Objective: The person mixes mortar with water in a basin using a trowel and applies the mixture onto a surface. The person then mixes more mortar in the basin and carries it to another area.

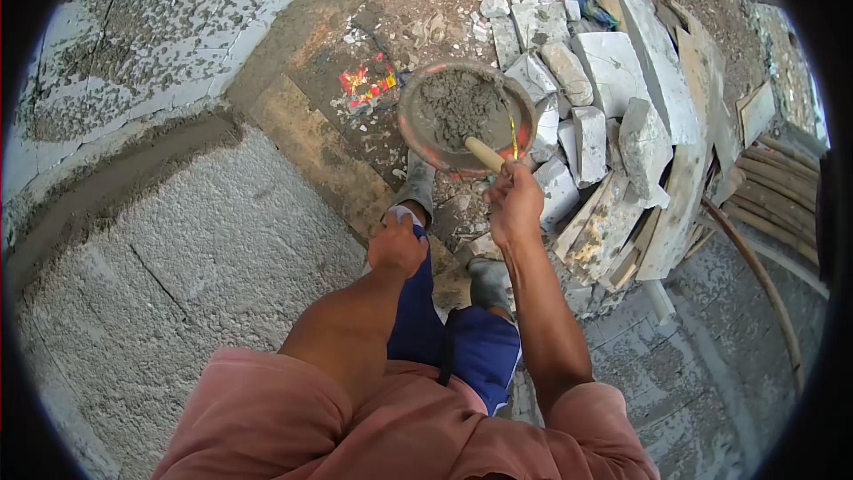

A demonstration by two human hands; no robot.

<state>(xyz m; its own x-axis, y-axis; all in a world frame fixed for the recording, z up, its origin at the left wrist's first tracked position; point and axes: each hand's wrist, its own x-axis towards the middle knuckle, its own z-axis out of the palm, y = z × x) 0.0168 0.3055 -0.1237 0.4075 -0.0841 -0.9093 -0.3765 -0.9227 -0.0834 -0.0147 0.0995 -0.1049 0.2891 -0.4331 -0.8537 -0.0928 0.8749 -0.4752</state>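
My right hand [515,203] is closed at the near rim of a round basin [416,144], with its fingers at the end of a pale wooden handle [485,155]. The handle's other end reaches into wet grey mortar [458,107], which hides the tool's head. A thin yellow strip [513,135] crosses the basin's right side just beyond my fingers. My left hand [397,244] is curled at my knee, over the leg of my blue shorts [410,311]. Something whitish shows just past those fingers, but I cannot make out whether it is gripped.
Broken concrete blocks [613,67] and boards [680,200] are heaped right of the basin. Wooden poles [777,187] lie farther right. At left, a rough grey slab [222,249] has a wet mortar strip [115,178] along its edge. A board [324,156] borders the slab.
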